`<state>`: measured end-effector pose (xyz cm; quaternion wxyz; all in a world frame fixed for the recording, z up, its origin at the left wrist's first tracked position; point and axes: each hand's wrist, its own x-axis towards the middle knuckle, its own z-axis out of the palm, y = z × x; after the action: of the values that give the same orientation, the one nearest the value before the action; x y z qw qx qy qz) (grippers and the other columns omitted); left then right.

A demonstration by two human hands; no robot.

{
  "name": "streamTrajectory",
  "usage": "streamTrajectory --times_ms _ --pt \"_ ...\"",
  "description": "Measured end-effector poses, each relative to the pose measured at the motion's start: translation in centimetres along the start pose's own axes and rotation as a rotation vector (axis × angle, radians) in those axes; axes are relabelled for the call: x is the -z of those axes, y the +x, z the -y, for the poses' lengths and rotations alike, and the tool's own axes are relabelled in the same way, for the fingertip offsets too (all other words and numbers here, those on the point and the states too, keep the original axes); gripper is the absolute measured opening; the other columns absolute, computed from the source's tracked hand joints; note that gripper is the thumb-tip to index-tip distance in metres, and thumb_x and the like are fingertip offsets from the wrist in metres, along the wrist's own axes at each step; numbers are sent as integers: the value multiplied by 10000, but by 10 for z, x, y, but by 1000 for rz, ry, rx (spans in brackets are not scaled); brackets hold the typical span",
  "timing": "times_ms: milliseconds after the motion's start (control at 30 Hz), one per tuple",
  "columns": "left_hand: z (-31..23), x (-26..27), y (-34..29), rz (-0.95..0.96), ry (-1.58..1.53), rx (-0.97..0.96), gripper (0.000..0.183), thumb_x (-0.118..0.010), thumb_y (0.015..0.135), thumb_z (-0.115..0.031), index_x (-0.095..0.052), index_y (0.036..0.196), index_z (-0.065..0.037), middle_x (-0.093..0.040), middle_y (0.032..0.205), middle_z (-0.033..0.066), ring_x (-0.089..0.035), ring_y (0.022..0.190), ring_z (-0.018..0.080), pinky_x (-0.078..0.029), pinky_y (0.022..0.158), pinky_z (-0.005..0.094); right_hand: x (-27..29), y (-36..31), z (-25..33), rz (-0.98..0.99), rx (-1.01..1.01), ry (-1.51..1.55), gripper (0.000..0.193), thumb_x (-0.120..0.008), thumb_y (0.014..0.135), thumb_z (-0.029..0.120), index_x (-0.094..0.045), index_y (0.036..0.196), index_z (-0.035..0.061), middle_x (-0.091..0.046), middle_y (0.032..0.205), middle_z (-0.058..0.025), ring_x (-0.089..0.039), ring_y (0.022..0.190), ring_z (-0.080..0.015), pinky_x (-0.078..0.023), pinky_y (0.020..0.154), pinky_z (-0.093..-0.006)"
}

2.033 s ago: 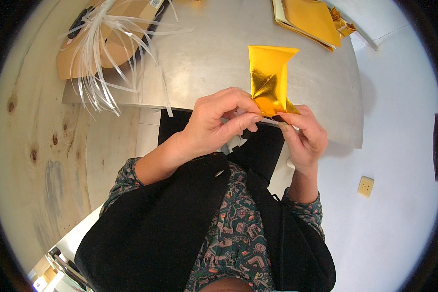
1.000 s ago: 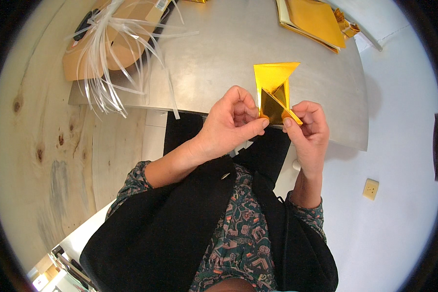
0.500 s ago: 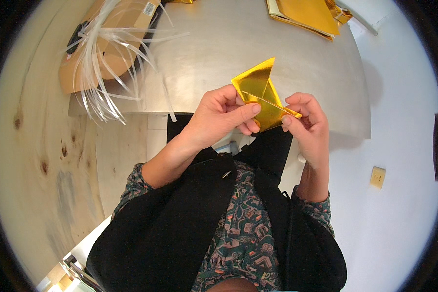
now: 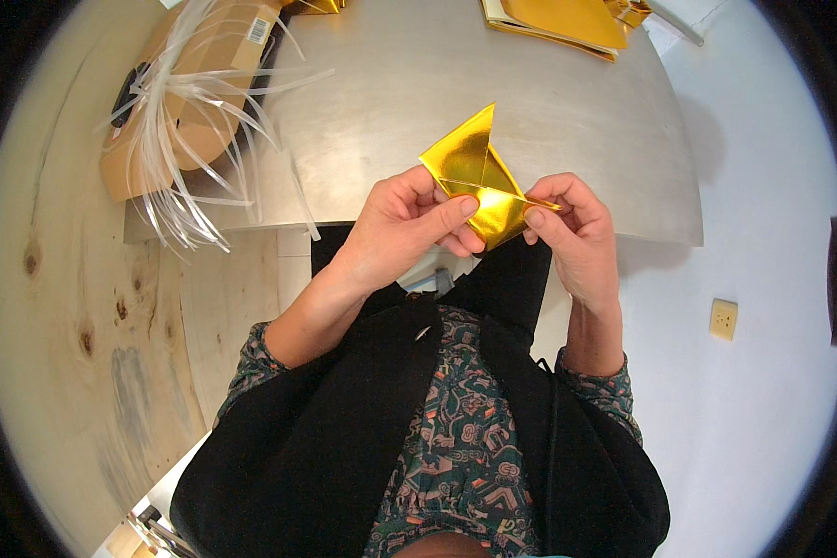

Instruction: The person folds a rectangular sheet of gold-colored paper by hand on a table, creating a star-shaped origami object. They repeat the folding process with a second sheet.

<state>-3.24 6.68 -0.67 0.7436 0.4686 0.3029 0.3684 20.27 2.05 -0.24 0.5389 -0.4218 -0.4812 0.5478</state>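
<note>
A piece of folded gold foil paper is held between my two hands above the table's near edge. My left hand grips its left side, thumb pressed on the front face and fingers behind. The right corner is pinched by my right hand between thumb and fingers. One pointed flap sticks up at the top, and creases cross the middle of the paper. The fingers behind it are partly hidden.
The grey table has a rounded right side. At its left lies a brown cardboard piece with a bundle of clear plastic strips across it. A stack of gold paper lies at the far right. A wall socket is on the right.
My right fingers have closed more tightly on the right corner, folding it flatter. The whole view has shifted slightly, with hands and paper a little further left in it.
</note>
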Motion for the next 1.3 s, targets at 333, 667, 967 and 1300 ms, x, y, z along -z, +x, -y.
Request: streamTrajectory --times_ms 333,667,967,1300 --pt "-5 0 0 25 -12 7 217 -669 1052 -156 -646 1151 35 -761 918 115 -778 811 165 -643 688 252 -1 0 -2 -8 -1 -44 176 -773 975 116 -668 1094 41 -683 925 7 -593 777 -43 -489 686 -199" --pt "2 7 8 -33 -56 9 232 -690 1040 -209 -674 1132 3 -742 890 75 -720 609 137 -548 493 224 -2 0 -10 -79 -5 82 170 -718 1004 106 -644 1136 28 -692 906 -31 -632 777 -92 -529 709 -254" --pt "11 -7 10 -186 -101 20 182 -728 1018 -196 -675 1088 -37 -721 849 44 -653 531 125 -481 471 243 -19 -10 -31 -22 -114 108 162 -710 1029 149 -666 1109 15 -746 973 -62 -678 815 -105 -568 752 -258" --pt "16 -4 11 -163 -117 33 194 -719 1025 -202 -666 1065 -20 -732 861 56 -658 540 121 -507 472 237 -15 -8 -25 -44 -133 -25 148 -697 1038 146 -652 982 17 -753 901 -83 -705 749 -125 -584 687 -263"
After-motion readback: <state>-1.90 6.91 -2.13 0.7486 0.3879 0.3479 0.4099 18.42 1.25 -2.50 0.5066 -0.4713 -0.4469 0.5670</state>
